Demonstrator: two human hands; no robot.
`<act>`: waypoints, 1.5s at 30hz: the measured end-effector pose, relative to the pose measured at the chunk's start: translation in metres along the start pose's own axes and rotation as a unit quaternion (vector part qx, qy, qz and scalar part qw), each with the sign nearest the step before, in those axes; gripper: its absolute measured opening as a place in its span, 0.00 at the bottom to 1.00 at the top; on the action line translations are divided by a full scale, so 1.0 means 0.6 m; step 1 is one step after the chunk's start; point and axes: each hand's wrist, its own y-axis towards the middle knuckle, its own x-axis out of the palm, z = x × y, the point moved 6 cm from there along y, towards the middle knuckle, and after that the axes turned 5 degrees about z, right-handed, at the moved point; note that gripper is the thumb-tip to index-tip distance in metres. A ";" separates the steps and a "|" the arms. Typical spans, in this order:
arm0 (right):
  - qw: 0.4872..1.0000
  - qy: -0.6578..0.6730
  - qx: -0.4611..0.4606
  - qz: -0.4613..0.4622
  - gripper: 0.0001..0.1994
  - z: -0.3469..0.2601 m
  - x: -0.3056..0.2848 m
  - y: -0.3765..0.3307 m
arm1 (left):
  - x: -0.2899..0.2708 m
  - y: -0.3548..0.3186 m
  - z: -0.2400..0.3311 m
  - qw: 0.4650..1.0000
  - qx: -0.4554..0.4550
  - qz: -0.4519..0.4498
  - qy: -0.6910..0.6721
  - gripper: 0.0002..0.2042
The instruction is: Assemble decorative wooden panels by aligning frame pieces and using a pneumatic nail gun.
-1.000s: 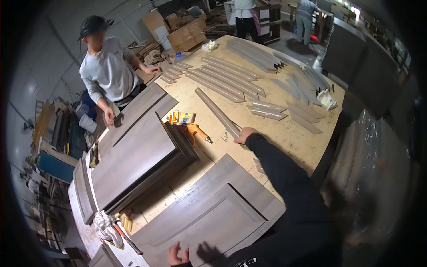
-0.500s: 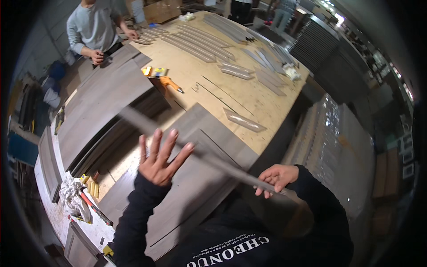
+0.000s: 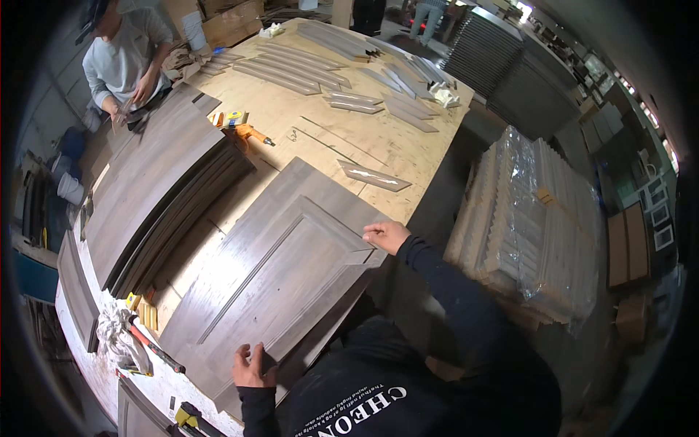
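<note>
A grey-brown wooden panel lies flat before me, with moulding lines along its recessed middle. A long moulding strip runs along the side nearest my body. At the strip's left end is my left hand, its fingers bent around that end. My right hand rests at the panel's right edge, just beyond the strip's other end. Its fingers are drawn together; whatever is between them is hidden.
Stacked wooden panels stand to the left. An orange glue gun, loose moulding pieces, a white cloth and a red-handled hammer lie about. A co-worker stands far left; a wrapped stack sits right.
The moulding strip, held in the air before, now lies along the panel's near side. My left hand has gone from spread fingers to bent ones, nearer me; my right hand has moved forward.
</note>
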 end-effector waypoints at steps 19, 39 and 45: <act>0.990 0.035 0.032 0.134 0.13 0.042 0.045 -0.004 | 0.108 0.011 0.017 0.996 -0.053 -0.049 0.052 0.31; 0.896 -0.210 -0.116 0.374 0.21 0.010 -0.170 0.125 | 0.065 0.026 0.081 0.989 -0.118 0.080 0.045 0.34; 0.962 -0.248 -0.114 0.001 0.17 -0.026 -0.113 0.214 | 0.033 0.026 0.127 0.975 -0.145 0.160 -0.053 0.26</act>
